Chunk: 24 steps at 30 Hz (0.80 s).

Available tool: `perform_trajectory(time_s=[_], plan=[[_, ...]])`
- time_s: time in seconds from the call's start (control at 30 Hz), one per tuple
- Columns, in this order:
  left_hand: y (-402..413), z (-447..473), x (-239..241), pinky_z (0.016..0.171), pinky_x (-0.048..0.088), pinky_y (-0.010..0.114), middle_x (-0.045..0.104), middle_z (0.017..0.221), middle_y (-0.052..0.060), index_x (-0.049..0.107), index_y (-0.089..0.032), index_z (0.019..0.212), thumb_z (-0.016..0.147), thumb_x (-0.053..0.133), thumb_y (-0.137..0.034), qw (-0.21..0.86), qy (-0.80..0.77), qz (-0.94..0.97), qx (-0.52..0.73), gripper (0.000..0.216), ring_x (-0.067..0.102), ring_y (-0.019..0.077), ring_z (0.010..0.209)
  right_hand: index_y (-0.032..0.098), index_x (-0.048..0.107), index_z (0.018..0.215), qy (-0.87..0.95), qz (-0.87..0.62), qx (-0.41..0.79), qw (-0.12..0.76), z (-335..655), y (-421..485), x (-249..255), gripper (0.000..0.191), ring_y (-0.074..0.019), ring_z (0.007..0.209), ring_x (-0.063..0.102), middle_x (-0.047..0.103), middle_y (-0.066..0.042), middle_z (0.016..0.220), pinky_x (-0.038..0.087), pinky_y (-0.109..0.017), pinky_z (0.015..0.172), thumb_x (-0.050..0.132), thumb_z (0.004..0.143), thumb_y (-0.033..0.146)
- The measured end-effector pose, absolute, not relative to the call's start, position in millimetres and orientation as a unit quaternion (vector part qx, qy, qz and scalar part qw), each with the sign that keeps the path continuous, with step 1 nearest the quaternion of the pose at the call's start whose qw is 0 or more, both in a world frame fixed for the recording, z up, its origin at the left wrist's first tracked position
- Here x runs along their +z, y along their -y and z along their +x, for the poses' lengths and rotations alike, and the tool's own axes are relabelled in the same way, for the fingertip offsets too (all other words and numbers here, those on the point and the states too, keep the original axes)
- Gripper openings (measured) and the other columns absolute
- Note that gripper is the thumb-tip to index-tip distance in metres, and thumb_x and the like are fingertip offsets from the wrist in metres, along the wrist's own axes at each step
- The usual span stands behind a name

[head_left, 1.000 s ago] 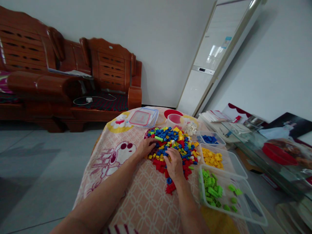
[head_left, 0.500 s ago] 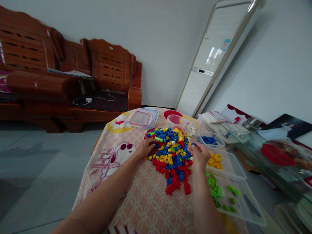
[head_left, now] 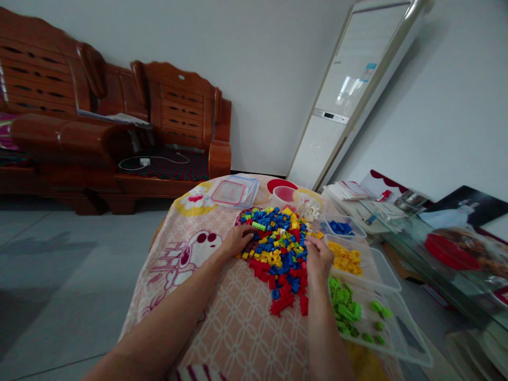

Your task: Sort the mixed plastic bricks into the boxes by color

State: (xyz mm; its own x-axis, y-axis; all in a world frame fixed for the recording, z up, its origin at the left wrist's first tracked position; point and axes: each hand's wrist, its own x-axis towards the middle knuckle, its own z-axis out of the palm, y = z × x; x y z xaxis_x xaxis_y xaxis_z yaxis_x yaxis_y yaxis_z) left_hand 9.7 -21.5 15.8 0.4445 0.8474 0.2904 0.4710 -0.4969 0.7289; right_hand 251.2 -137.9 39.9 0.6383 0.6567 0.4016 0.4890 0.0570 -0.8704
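Bare cloth (head_left: 242,333) is left open at lower centre, between the two forearms. The frame's centre is blocked by the brick pile (head_left: 278,248). The right is closed off by a row of tubs (head_left: 381,275), the top by lids (head_left: 234,191).

Both forearms are bare, with no sleeves, rings or watch visible.

Readable text: none anywhere in view
Air conditioner (head_left: 344,95): a dark display strip and a blue sticker above it, both too small to read
Papers (head_left: 349,189) right of the air conditioner's foot: print blurred; nothing legible
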Motion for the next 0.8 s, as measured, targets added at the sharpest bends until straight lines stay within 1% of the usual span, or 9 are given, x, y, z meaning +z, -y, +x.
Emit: perform_trajectory(time_s=[0.1,0.2,0.3,0.43,0.53,0.6,0.73,0.8], plan=[[21.3,9.3,15.0,0.084,0.050,0.028,0.072,0.101,0.003,0.070,-0.020,0.108,0.079,0.049,-0.018,0.283,-0.412,0.799,0.334,0.036,0.065,0.0176,0.091,0.018,0.074,0.085,0.536,-0.651,0.067,0.533,225.0,142.2,35.6,0.024,-0.0220,0.089,0.066,0.073,-0.008,0.091,0.050,-0.037,0.087,0.054,0.077,0.030],[21.1,8.9,14.9,0.087,0.050,0.029,0.072,0.103,0.003,0.070,-0.021,0.108,0.079,0.049,-0.018,0.278,-0.413,0.801,0.333,0.036,0.065,0.0181,0.092,0.019,0.074,0.083,0.610,-0.625,0.029,0.487,210.0,138.1,36.3,0.022,-0.0221,0.095,0.064,0.072,-0.010,0.097,0.048,-0.039,0.092,0.053,0.079,0.024],[21.2,8.8,15.1,0.088,0.049,0.029,0.072,0.104,0.003,0.070,-0.020,0.109,0.079,0.048,-0.017,0.274,-0.414,0.803,0.328,0.037,0.065,0.0179,0.093,0.020,0.075,0.091,0.666,-0.611,0.003,0.427,199.9,132.5,36.7,0.026,-0.0233,0.107,0.059,0.068,-0.011,0.111,0.044,-0.041,0.098,0.051,0.081,0.017],[22.5,9.4,16.8,0.089,0.049,0.030,0.072,0.102,0.002,0.070,-0.020,0.109,0.079,0.048,-0.016,0.278,-0.413,0.803,0.330,0.037,0.064,0.0178,0.094,0.022,0.070,0.111,0.725,-0.602,-0.017,0.335,183.1,126.3,31.7,0.037,-0.0274,0.124,0.046,0.055,-0.013,0.133,0.036,-0.048,0.105,0.048,0.083,0.012],[24.3,9.4,19.4,0.089,0.049,0.029,0.072,0.103,0.003,0.069,-0.020,0.109,0.080,0.048,-0.016,0.279,-0.409,0.804,0.329,0.037,0.064,0.0173,0.094,0.023,0.067,0.117,0.743,-0.601,-0.029,0.294,173.0,122.6,25.2,0.042,-0.0314,0.131,0.037,0.046,-0.013,0.141,0.030,-0.054,0.107,0.049,0.082,0.010],[25.3,9.3,20.9,0.089,0.049,0.029,0.071,0.104,0.004,0.069,-0.019,0.109,0.080,0.048,-0.016,0.278,-0.410,0.805,0.326,0.036,0.064,0.0172,0.093,0.022,0.067,0.115,0.745,-0.601,-0.033,0.287,170.7,121.2,21.8,0.041,-0.0313,0.131,0.037,0.047,-0.013,0.140,0.030,-0.054,0.107,0.048,0.081,0.008],[25.4,9.3,20.4,0.089,0.049,0.029,0.072,0.103,0.003,0.069,-0.020,0.109,0.080,0.049,-0.016,0.274,-0.412,0.805,0.327,0.036,0.064,0.0174,0.093,0.022,0.069,0.105,0.742,-0.596,-0.022,0.305,174.8,121.4,19.1,0.033,-0.0272,0.124,0.044,0.057,-0.012,0.127,0.035,-0.049,0.105,0.051,0.080,0.010],[24.8,9.5,19.2,0.089,0.049,0.030,0.072,0.103,0.002,0.070,-0.021,0.109,0.079,0.049,-0.017,0.274,-0.409,0.804,0.332,0.036,0.064,0.0174,0.093,0.020,0.068,0.101,0.740,-0.591,-0.016,0.321,177.4,122.3,18.9,0.029,-0.0261,0.120,0.046,0.059,-0.012,0.122,0.036,-0.047,0.104,0.053,0.079,0.011]])
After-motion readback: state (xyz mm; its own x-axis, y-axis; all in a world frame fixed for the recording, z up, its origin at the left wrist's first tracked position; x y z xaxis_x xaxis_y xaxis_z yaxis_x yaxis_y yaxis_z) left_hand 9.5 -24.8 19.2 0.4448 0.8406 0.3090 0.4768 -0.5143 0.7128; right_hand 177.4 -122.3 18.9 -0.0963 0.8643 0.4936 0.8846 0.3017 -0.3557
